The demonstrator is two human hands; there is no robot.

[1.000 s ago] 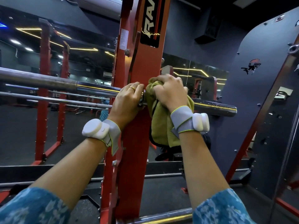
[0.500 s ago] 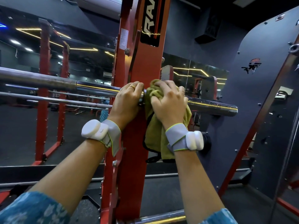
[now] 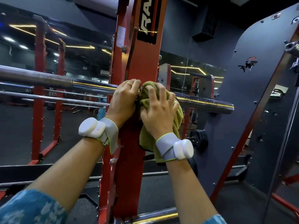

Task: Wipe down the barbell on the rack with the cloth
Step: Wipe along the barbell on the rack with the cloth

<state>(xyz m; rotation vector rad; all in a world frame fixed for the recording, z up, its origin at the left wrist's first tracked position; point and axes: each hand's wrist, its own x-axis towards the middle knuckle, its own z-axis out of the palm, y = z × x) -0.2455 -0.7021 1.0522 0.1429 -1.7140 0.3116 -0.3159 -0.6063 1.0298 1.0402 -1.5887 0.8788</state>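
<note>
The red rack upright (image 3: 137,65) fills the middle of the view. The barbell (image 3: 207,103) lies across it, its long shaft running off to the left and its short chrome sleeve sticking out to the right. The sleeve shows specks along its top, so most of it looks not yet wiped.

The olive cloth (image 3: 177,120) is bunched on the bar just beside the upright, at the inner end of the sleeve, with a loose tail hanging below. The left hand (image 3: 123,99) is curled over the bar on the upright's left side, gripping it. The right hand (image 3: 157,112) has its fingers spread and bent over the wad of cloth, holding it down on the metal. The two hands sit very close together.

The step in hand appears to be scrubbing the collar. To do it well, the left grip should stop the bar from rolling. The cloth should wrap right round the steel rather than press only on top, so the underside gets cleaned too. A firm twist at the collar would come first, then a steady draw outward to the sleeve's end. The hanging tail is best gathered in so it cannot snag on the rack. The ring (image 3: 129,84) on the left hand sits near the chrome and should not scrape it.
</note>
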